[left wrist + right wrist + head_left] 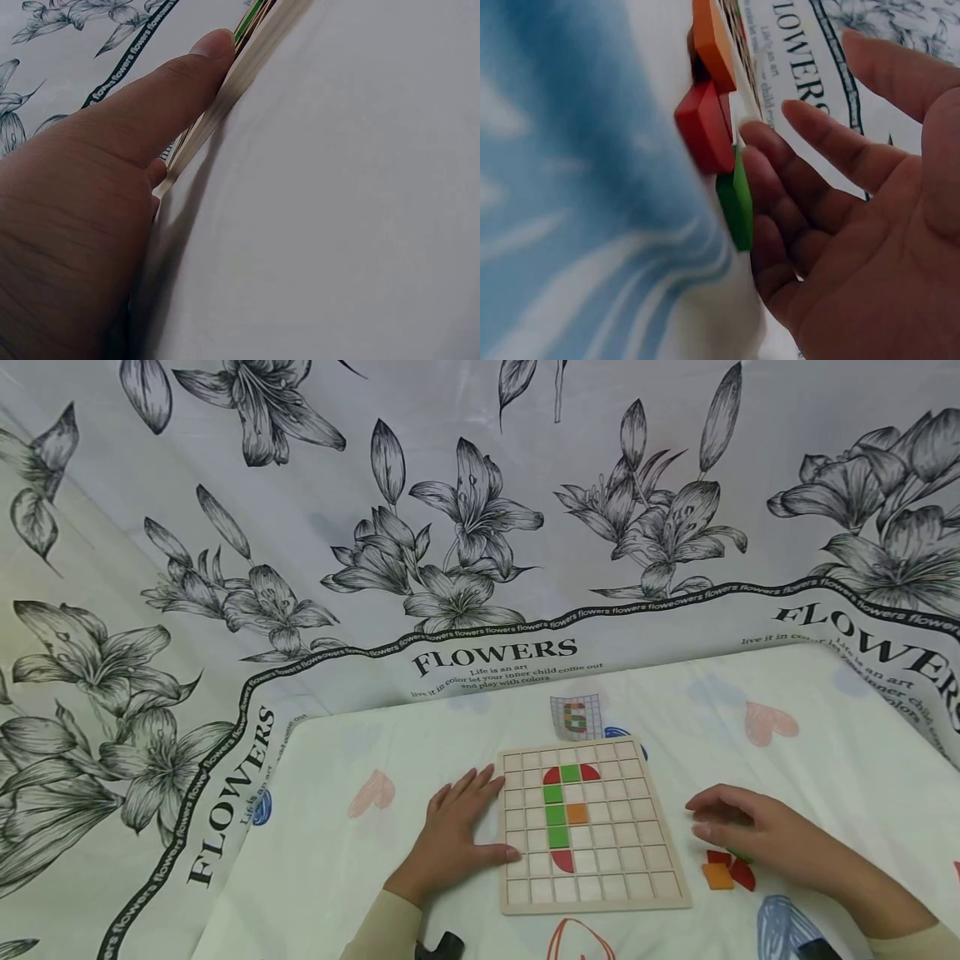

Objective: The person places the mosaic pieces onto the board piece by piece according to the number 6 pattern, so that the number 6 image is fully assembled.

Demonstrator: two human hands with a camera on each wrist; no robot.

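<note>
Board [607, 837] of pale wood, ruled into square cells, lies flat on the cloth [450, 739] between the two hands, tiles in some cells. The work looks past halfway: red rounded tiles and a green square form the top row, green squares run down the left towards a red corner [562, 861], and an orange square [577, 813] sits right of that column. Against the card [577, 717] at the far side, too small to read exactly, the lower right seems unfilled. Loose pieces [717, 877], orange, red and green, lie right of the board, apparently left to place. The left hand [461, 839], fingers spread, rests its thumb on the board's left edge; the right hand [772, 835], fingers loosely bent and grasping nothing, is beside the pieces.
</note>
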